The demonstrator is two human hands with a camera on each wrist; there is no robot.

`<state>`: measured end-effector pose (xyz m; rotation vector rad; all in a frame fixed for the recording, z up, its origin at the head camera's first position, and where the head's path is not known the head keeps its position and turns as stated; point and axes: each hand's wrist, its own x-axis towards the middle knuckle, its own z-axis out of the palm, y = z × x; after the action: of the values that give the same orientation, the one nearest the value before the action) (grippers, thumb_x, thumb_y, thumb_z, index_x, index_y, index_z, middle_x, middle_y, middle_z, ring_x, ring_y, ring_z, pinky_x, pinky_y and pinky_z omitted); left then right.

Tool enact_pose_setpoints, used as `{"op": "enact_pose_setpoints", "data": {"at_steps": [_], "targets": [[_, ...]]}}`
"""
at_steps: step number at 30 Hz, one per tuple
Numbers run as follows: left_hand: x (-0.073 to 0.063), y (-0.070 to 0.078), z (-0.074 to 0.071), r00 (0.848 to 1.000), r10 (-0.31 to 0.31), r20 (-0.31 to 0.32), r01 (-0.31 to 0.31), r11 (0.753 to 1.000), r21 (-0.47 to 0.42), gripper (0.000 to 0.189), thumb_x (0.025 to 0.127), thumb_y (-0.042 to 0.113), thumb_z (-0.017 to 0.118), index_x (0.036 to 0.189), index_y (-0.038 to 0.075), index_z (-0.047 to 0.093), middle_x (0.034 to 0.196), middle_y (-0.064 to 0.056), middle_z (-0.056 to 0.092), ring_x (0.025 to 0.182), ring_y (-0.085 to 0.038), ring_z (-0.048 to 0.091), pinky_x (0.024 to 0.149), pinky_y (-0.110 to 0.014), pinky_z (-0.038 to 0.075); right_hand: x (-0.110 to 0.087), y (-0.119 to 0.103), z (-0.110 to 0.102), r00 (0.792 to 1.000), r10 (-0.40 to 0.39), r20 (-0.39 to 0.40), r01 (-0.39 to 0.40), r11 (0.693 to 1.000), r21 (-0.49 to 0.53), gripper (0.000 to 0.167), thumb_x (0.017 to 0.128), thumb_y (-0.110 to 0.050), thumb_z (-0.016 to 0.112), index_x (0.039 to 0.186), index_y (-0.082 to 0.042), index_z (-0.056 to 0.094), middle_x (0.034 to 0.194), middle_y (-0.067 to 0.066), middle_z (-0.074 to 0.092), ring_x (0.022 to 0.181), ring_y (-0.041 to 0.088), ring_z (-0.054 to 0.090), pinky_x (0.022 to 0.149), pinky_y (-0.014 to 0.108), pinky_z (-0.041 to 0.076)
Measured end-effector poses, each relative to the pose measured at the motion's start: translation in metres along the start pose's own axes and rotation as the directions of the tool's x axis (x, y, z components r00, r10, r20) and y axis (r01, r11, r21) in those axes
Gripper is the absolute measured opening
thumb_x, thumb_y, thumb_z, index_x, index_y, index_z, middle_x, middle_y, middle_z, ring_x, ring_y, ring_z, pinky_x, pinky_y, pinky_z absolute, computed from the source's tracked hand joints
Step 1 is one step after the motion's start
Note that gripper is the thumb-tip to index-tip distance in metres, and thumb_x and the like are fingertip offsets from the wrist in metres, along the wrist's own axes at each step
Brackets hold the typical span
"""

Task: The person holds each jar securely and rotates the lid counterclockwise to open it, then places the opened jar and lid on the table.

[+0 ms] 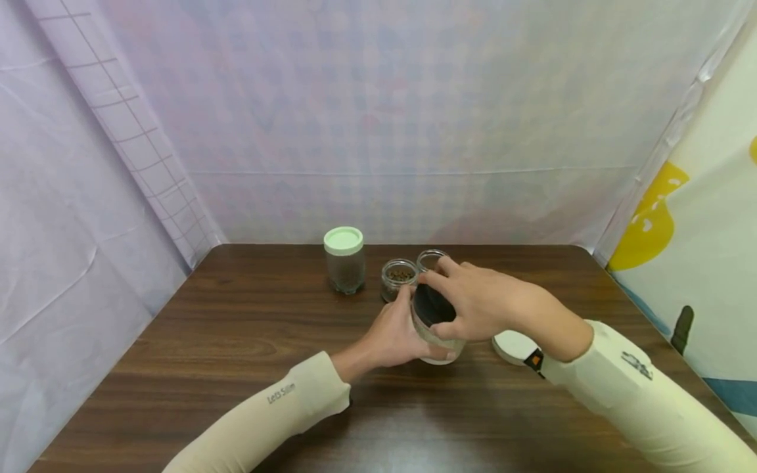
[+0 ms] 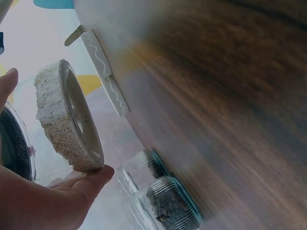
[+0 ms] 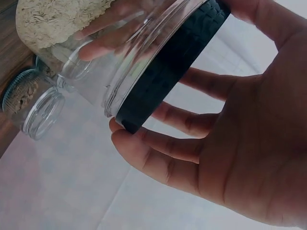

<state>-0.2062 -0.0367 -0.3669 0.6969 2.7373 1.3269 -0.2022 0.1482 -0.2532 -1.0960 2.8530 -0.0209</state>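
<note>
A clear jar [image 3: 98, 91], partly filled with pale oat-like flakes [image 2: 64, 129], is held tilted above the table. My left hand [image 1: 393, 332] grips it around its side. Across the jar's mouth sits a black lid [image 3: 172, 62], and the fingers and thumb of my right hand [image 1: 481, 299] are curled over the lid's edge. The right wrist view shows the jar's threaded neck right against the lid. Just behind my hands stand a small open glass jar [image 1: 400, 274] with dark bits in it and a second glass jar [image 1: 432, 256], partly hidden by my right hand.
A taller jar with a light green lid [image 1: 344, 242] stands at the back, left of the small jars. One white round lid [image 1: 513, 346] lies on the brown wooden table [image 1: 248, 341], under my right forearm. Cloth sheets [image 1: 378, 131] hang behind the table and at both sides.
</note>
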Motion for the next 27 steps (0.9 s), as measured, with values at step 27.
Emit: {"op": "enact_pose_setpoints", "data": {"at_steps": [27], "targets": [[-0.0017,-0.0014,-0.0004,1.000,-0.029,0.005,0.029,0.999,-0.025,0.112,0.065,0.055,0.091,0.151,0.019,0.028,0.138,-0.003,0.055,0.114,-0.018,0.062,0.093,-0.035,0.052,-0.0045,0.0008,-0.0074,0.982,-0.187,-0.032,0.188,0.981,0.035,0.077,0.075,-0.021,0.080,0.146,-0.021,0.049,0.144,0.008,0.043,0.120,0.029,0.052,0.093,0.045,0.052]]}}
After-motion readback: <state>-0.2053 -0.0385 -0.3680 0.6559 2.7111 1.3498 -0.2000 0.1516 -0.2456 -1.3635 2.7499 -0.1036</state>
